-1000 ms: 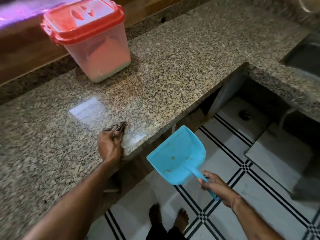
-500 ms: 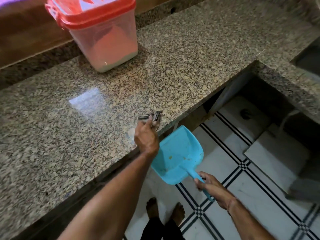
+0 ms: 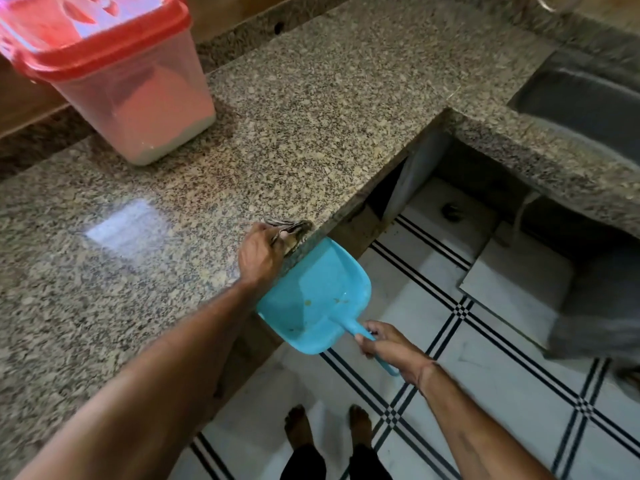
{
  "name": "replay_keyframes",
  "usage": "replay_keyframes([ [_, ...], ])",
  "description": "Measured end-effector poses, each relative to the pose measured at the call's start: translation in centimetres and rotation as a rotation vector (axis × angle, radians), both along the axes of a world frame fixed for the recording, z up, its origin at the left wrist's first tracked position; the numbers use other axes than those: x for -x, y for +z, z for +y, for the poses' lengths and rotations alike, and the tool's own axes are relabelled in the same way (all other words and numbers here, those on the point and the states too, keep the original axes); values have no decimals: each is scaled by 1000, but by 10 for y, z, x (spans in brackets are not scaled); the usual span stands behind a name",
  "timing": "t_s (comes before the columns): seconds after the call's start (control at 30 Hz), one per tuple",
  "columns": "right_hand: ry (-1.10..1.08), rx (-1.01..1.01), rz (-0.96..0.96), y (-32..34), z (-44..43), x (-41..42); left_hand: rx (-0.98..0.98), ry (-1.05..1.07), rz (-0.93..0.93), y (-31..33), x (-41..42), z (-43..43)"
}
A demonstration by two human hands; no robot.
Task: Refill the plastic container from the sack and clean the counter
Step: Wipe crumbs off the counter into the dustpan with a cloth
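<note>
The sweep reaches the edge. The left hand (image 3: 259, 254) has run the cloth (image 3: 289, 225) along the counter (image 3: 311, 116) over the last second, and it now sits at the very lip of the stone with its fingers curled tight round the bunched cloth. The cloth pokes out just beyond the knuckles.

The right hand (image 3: 388, 344) has brought the blue dustpan (image 3: 318, 292) up to meet it. That hand is clamped round the handle. The pan was hanging clear of the counter a moment ago. Now its mouth is tucked in under the edge, directly below and just to the right of the left hand. A few yellowish specks lie in the pan. Whether anything is falling in right now is too fine to tell.

The plastic container (image 3: 138, 98) stands well beyond the left hand, up and to its left, against the back of the counter. Its red lid (image 3: 86, 39) is on and pale contents show through the wall. No sack is in view.

So the refill looks finished, and this is the cleaning half. With cloth and pan lined up at the lip, the next push should tip the gathered crumbs over. The risk is a gap between pan and stone that would send the crumbs down to the tiled floor (image 3: 485, 341).
</note>
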State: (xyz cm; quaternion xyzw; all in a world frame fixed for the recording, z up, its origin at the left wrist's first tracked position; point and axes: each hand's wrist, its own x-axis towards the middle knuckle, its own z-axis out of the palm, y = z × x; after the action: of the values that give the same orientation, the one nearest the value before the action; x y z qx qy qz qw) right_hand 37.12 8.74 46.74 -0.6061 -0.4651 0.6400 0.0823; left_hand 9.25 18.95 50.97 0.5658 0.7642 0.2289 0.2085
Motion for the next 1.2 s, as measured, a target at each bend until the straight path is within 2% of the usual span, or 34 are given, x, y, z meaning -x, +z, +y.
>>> replay_keyframes([
  [0.2,24,30,17,2,16,17,-48,1,104,-12,-14,-6],
  [0.3,23,55,22,4,17,15,5,79,64,-12,-16,1],
  [0.4,43,73,35,6,17,8,35,99,-58,-14,-16,7],
  [0.53,97,78,28,10,18,0,-44,166,-32,-10,-31,-13],
  [0.63,124,66,14,13,19,-5,-126,31,35,-10,-57,-44],
  [0.7,134,51,17,16,21,-7,-82,-101,134,-20,-68,-63],
  [0.77,141,42,21,19,26,-7,-30,-114,191,-29,-70,-73],
  [0.9,130,52,64,18,32,-10,-184,-4,20,-4,-59,-62],
  [1.0,147,70,88,14,29,-12,-272,194,-27,18,-33,-38],
  [1.1,172,82,78,8,24,-13,-251,302,-89,14,-13,-25],
  [1.2,188,83,65,5,24,-12,-131,204,-43,-8,-8,-20],
])
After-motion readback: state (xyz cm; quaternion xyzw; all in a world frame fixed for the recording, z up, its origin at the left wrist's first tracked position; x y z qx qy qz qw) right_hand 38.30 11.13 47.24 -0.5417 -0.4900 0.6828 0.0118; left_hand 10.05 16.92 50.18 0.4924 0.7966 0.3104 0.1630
